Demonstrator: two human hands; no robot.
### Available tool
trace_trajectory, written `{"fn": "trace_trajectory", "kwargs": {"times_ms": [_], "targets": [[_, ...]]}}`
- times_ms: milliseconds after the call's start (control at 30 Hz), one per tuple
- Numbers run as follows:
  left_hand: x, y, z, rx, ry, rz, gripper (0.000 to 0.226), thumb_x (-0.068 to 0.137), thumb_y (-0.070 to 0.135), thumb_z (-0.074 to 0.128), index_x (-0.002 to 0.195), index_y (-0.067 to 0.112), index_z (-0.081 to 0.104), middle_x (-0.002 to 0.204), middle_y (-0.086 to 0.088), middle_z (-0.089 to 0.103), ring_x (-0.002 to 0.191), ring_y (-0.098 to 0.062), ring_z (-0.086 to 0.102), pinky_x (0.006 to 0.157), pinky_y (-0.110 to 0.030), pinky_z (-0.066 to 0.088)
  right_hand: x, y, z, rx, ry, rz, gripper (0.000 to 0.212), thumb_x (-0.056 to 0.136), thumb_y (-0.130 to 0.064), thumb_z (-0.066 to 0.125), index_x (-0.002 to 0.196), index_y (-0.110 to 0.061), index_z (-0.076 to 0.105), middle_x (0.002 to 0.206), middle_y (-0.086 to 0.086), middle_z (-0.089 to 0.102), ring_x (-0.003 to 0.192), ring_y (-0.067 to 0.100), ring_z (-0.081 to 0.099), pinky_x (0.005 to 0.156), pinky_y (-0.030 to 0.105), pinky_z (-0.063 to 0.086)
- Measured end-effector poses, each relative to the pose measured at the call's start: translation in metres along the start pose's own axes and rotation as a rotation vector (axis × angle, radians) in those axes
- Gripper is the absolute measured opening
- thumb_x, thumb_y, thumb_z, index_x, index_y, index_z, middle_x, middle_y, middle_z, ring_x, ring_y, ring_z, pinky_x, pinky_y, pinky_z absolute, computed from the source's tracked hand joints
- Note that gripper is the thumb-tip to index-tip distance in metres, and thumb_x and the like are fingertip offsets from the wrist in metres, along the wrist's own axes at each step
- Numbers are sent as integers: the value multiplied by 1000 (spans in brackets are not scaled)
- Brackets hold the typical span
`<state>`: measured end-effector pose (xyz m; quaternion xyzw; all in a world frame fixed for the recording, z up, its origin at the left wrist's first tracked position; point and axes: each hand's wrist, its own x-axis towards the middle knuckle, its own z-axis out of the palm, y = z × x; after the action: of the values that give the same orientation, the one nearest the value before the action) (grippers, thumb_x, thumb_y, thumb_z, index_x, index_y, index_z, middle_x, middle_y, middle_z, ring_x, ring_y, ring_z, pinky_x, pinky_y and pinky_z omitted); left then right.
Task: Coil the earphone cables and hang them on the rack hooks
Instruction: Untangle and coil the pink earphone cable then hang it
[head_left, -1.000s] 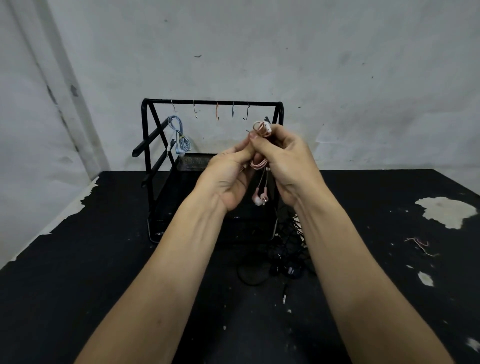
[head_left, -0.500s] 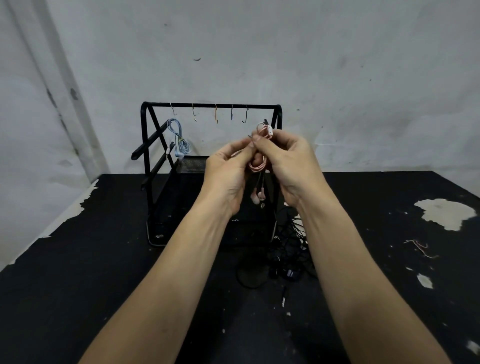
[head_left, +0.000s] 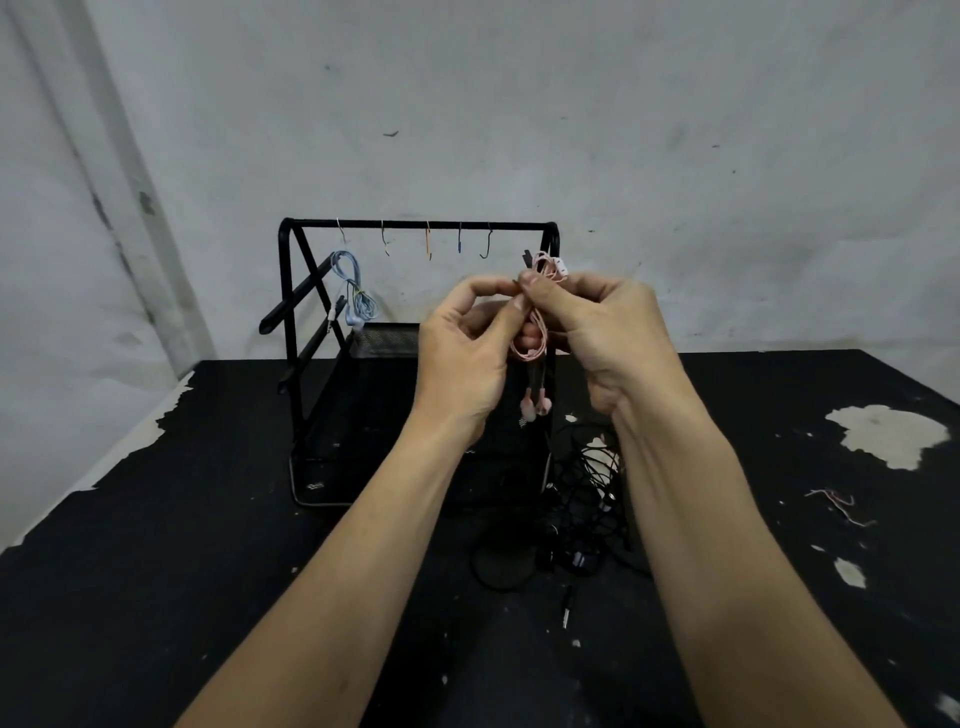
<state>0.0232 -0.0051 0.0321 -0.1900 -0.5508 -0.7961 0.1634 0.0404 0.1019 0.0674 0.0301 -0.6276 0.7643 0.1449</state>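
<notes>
- The black table (head_left: 156, 597) carries the rack (head_left: 415, 225) at its far side; five hooks (head_left: 428, 244) hang along the top bar.
- The left hand (head_left: 462, 358) and right hand (head_left: 608, 332) meet in front of the rack, both pinching the pink earphone coil (head_left: 532, 343); its earbuds (head_left: 535, 408) dangle below.
- Judged step: securing the coil. Next move: lift its loop onto a free hook.
- A blue earphone coil (head_left: 353, 291) already hangs at the rack's left end.
- Tangled black cables (head_left: 587, 499) lie near right, awaiting coiling.

Matt black metal rack (head_left: 291, 332) with mesh base; worn, flaking black tabletop (head_left: 156, 571)
</notes>
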Motion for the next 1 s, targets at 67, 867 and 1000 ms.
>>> {"fn": "trace_trajectory", "kwargs": {"times_ms": [67,867,1000], "targets": [[-1,-1,0,59,-25,64,14,92,-4,62,88,10,63,68,-1,68,55,-11,61,59,-23,53,0,0,1,78,-2,33,26,83,-18,81,67,-9,63,58,11,62,43,18,56,43,27,48],[5,8,-7,-98,46,-35,14,90,-4,64,90,10,67,67,-4,69,58,-9,62,59,-21,53,1,-2,-1,6,-106,-68,6,90,-5,70,94,-5,74,76,7,75,64,16,71,59,23,56],[5,13,-8,-117,15,-91,9,89,-1,65,90,7,67,66,-2,69,57,-8,61,58,-21,52,1,-4,-5,-66,-115,-113,3,86,-7,74,89,-6,75,77,9,76,71,20,74,68,28,59]]}}
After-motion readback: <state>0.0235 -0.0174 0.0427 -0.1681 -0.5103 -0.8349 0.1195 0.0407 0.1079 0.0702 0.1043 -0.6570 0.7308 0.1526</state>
